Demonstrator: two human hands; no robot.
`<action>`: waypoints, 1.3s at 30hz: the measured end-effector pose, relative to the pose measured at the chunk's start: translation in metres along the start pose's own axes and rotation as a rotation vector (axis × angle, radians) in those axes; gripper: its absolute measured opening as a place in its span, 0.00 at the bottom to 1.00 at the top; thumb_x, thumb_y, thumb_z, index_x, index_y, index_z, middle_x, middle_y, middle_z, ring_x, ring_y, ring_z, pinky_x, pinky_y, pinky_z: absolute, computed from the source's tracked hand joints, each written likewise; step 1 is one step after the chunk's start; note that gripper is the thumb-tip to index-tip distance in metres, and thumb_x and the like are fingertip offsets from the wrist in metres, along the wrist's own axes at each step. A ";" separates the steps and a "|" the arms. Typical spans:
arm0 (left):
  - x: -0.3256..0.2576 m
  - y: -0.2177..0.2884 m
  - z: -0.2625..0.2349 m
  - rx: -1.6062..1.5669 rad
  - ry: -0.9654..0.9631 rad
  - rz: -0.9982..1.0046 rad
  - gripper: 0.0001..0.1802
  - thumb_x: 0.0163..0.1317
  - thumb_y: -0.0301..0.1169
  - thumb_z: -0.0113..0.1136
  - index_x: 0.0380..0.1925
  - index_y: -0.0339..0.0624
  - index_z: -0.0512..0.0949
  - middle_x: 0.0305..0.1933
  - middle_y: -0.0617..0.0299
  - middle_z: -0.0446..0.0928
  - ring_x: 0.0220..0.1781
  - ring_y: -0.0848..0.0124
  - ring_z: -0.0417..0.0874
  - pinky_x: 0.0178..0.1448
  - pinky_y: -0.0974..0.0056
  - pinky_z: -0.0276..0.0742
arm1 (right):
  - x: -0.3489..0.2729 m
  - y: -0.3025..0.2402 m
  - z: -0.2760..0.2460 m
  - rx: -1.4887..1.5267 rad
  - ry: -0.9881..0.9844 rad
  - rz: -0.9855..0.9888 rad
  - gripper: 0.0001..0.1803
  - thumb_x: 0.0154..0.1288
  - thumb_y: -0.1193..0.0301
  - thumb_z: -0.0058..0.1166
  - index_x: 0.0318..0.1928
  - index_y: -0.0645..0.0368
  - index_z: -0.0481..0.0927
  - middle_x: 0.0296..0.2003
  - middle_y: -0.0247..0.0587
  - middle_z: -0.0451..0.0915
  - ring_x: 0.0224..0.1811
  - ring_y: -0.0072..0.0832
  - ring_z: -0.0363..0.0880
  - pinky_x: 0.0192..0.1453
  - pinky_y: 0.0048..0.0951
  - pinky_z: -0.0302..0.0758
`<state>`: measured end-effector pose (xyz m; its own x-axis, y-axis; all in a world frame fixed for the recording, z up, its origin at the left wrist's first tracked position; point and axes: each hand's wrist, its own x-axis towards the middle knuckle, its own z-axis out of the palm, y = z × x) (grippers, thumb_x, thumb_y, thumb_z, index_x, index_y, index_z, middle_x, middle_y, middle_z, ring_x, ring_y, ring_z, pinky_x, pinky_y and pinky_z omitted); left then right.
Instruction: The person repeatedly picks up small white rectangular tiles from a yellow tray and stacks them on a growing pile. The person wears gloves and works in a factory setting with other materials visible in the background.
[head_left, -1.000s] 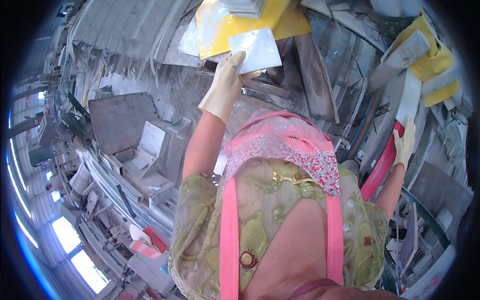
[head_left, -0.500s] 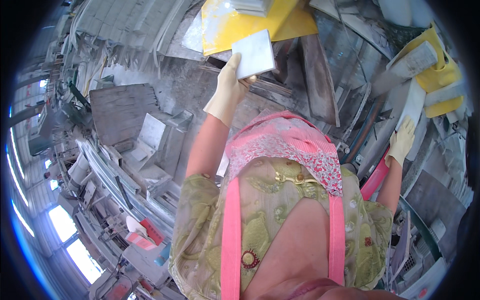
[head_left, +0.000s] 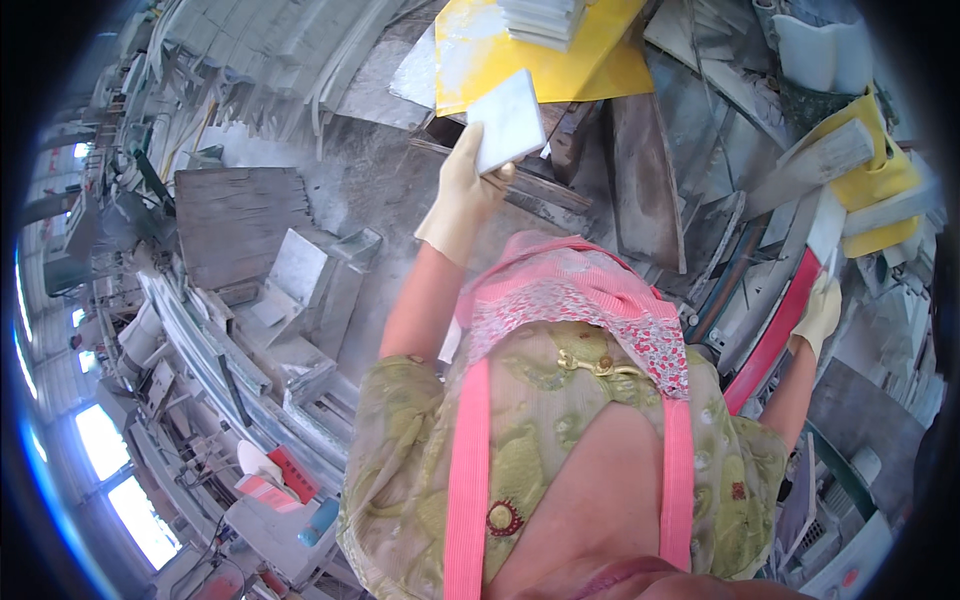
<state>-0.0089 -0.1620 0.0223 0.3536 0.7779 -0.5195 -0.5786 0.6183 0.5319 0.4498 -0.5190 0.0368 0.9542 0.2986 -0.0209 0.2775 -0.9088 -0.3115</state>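
grey board (head_left: 238, 225) at left; bright windows (head_left: 143, 523) and a blue cylinder (head_left: 319, 522) lower left

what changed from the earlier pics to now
The white tile in the left hand has tilted, showing more of its right edge. Since half a second ago, the right hand has shifted rightward, and more of the red strip shows. The left hand's grip and the yellow sheet look unchanged.

Before you: sheet (head_left: 470, 60), stacked tiles (head_left: 545, 22) on it. Nearer you: single tile (head_left: 508, 122), in your left hand (head_left: 463, 200). Your left: board (head_left: 240, 225). Your right: strip (head_left: 775, 340), beside your right hand (head_left: 819, 314).
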 end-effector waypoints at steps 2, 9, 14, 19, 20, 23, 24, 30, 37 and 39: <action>0.003 0.009 0.001 0.172 0.019 0.081 0.23 0.75 0.41 0.53 0.59 0.32 0.71 0.51 0.50 0.82 0.42 0.60 0.88 0.32 0.63 0.88 | -0.007 -0.033 -0.012 0.495 0.094 -0.117 0.23 0.77 0.57 0.49 0.53 0.67 0.81 0.42 0.43 0.85 0.40 0.34 0.79 0.48 0.39 0.75; 0.030 0.065 0.026 0.959 -0.165 0.225 0.28 0.72 0.42 0.48 0.56 0.23 0.72 0.48 0.46 0.83 0.39 0.62 0.89 0.43 0.62 0.85 | -0.095 -0.270 0.069 1.084 -0.414 -0.505 0.24 0.74 0.58 0.53 0.52 0.69 0.83 0.46 0.35 0.84 0.46 0.22 0.78 0.53 0.29 0.74; 0.061 0.092 0.051 1.345 -0.094 0.196 0.28 0.70 0.42 0.47 0.53 0.25 0.77 0.44 0.47 0.85 0.34 0.66 0.89 0.48 0.63 0.81 | -0.166 -0.422 0.143 1.000 -0.381 -0.624 0.24 0.72 0.52 0.51 0.45 0.63 0.85 0.32 0.48 0.86 0.33 0.38 0.84 0.40 0.41 0.77; 0.065 0.091 0.050 1.329 -0.151 0.198 0.31 0.74 0.49 0.45 0.51 0.27 0.79 0.44 0.48 0.85 0.34 0.64 0.88 0.51 0.64 0.80 | -0.195 -0.446 0.186 0.692 -0.478 -0.725 0.30 0.70 0.47 0.51 0.58 0.59 0.77 0.43 0.57 0.84 0.46 0.52 0.83 0.51 0.46 0.77; 0.065 0.090 0.049 1.310 -0.166 0.201 0.32 0.75 0.50 0.44 0.51 0.27 0.79 0.44 0.48 0.85 0.34 0.64 0.88 0.51 0.64 0.80 | -0.196 -0.444 0.191 0.747 -0.504 -0.767 0.31 0.70 0.48 0.52 0.61 0.59 0.75 0.47 0.57 0.83 0.49 0.52 0.82 0.53 0.45 0.77; 0.066 0.093 0.049 1.040 -0.134 0.093 0.34 0.76 0.55 0.43 0.50 0.29 0.80 0.43 0.48 0.85 0.37 0.63 0.88 0.53 0.64 0.81 | -0.198 -0.433 0.195 0.946 -0.627 -0.901 0.36 0.69 0.51 0.58 0.68 0.63 0.69 0.57 0.59 0.79 0.59 0.47 0.79 0.63 0.37 0.73; 0.067 0.095 0.049 1.075 -0.136 0.064 0.35 0.76 0.55 0.43 0.50 0.29 0.80 0.43 0.48 0.85 0.39 0.63 0.88 0.53 0.64 0.81 | -0.200 -0.430 0.195 1.018 -0.684 -0.895 0.38 0.69 0.53 0.59 0.71 0.64 0.67 0.60 0.59 0.77 0.62 0.45 0.78 0.67 0.34 0.72; 0.084 0.109 0.061 1.341 -0.213 0.100 0.36 0.71 0.59 0.49 0.45 0.29 0.82 0.40 0.51 0.85 0.42 0.65 0.87 0.55 0.66 0.81 | -0.210 -0.421 0.188 0.734 -0.542 -0.938 0.37 0.70 0.56 0.56 0.71 0.66 0.62 0.63 0.62 0.73 0.58 0.56 0.78 0.60 0.45 0.75; 0.101 0.109 0.054 1.322 -0.252 0.039 0.32 0.68 0.51 0.62 0.50 0.27 0.79 0.43 0.54 0.84 0.41 0.69 0.86 0.48 0.68 0.82 | -0.210 -0.425 0.199 0.672 -0.565 -0.937 0.35 0.73 0.56 0.51 0.69 0.68 0.63 0.62 0.62 0.73 0.57 0.58 0.77 0.59 0.48 0.76; 0.104 0.109 0.049 1.314 -0.242 0.033 0.30 0.67 0.46 0.65 0.52 0.25 0.77 0.43 0.54 0.83 0.42 0.70 0.86 0.48 0.68 0.81 | -0.213 -0.427 0.204 0.671 -0.548 -0.911 0.37 0.73 0.55 0.51 0.72 0.67 0.61 0.65 0.62 0.71 0.58 0.58 0.77 0.60 0.48 0.77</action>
<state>0.0010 -0.0081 0.0594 0.5526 0.7102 -0.4362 0.4947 0.1417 0.8574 0.1051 -0.1348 -0.0199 0.2298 0.9666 0.1139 0.5450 -0.0308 -0.8379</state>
